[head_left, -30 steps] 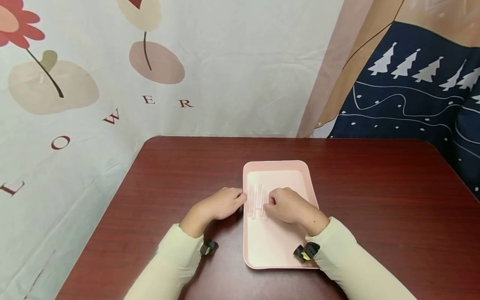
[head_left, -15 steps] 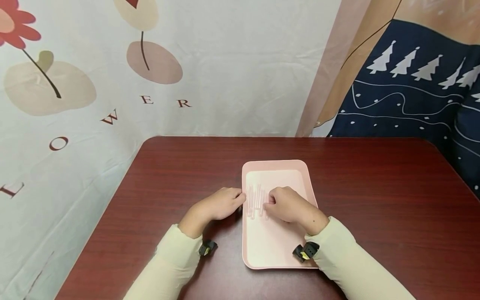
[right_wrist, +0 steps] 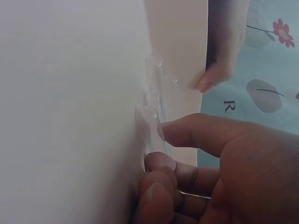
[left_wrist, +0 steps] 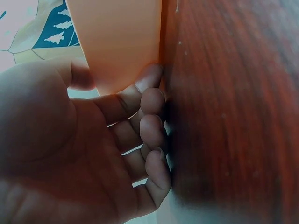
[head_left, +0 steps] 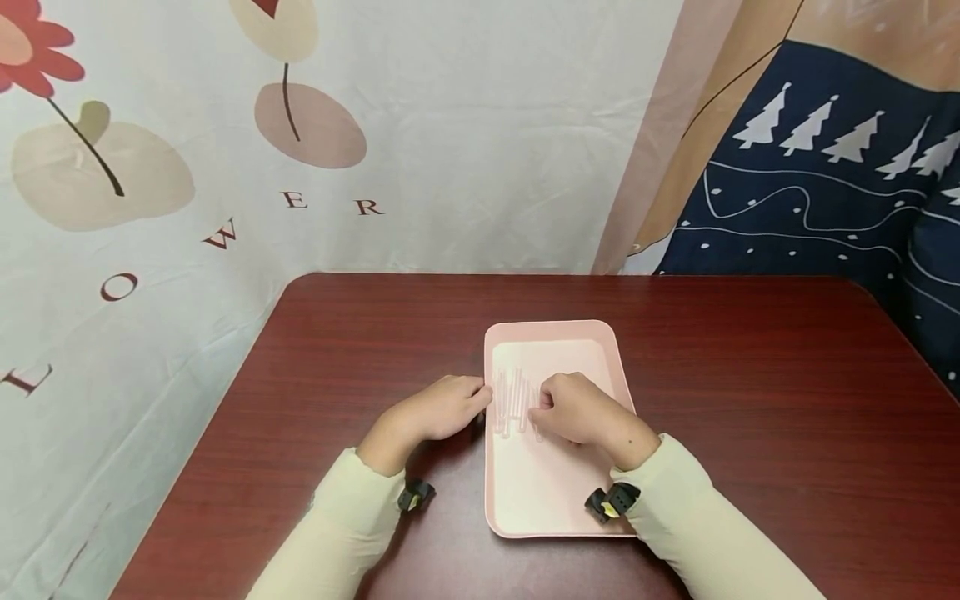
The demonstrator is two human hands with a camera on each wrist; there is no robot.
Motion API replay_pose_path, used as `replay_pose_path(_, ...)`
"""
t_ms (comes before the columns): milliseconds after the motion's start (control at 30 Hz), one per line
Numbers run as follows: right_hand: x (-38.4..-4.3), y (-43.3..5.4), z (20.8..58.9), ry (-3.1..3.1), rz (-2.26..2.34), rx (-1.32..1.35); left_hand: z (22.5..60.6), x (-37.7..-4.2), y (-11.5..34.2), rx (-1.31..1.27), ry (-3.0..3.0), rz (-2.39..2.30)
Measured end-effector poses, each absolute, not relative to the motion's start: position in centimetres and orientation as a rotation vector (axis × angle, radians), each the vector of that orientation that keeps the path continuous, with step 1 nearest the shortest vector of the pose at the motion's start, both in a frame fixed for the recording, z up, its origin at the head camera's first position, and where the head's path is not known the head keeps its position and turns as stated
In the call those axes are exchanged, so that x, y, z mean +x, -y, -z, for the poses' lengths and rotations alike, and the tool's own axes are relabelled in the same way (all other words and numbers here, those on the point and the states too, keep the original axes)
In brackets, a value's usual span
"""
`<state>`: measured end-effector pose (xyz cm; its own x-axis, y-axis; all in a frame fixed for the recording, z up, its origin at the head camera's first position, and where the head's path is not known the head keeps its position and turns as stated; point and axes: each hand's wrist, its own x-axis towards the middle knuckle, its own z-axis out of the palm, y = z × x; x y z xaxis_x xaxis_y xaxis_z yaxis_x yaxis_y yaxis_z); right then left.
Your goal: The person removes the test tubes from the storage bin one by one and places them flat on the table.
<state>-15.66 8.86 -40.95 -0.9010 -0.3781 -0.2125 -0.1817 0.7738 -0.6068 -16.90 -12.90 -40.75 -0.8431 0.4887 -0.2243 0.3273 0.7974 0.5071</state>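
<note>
A pink tray (head_left: 558,492) with a pale floor lies on the table. Several clear, round-ended test tubes (head_left: 517,400) lie side by side in its left half. The right hand (head_left: 583,413) is over the tray, thumb and index finger pinching the rightmost test tube (right_wrist: 153,122), as the right wrist view shows; part of that tube is hidden behind the fingers. At the tray's left edge, the left hand (head_left: 442,407) grips the wall between thumb and fingers. Its remaining fingers are curled low beside the tabletop in the left wrist view.
The dark red wooden table (head_left: 750,375) extends around the tray. Behind it hangs a white printed cloth (head_left: 465,133), with a navy tree-patterned cloth (head_left: 810,192) at the right. A small black wrist camera (head_left: 613,502) sits on the right wrist, over the tray.
The rightmost test tube has shifted slightly to the right under the right hand, apart from its neighbours. The left hand stays on the tray's edge.
</note>
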Motion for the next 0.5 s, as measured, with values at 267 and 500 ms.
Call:
replay_pose_path(267, -15.76, -9.07, 41.03, -2.634, 0.872, -0.438, 40.69, -16.97, 12.82, 0.616, -2.635, -0.660)
replay_pose_path(500, -15.80, -9.22, 41.24, -2.636, 0.894, -0.474, 40.64, -16.97, 12.80, 0.610, -2.631, -0.655)
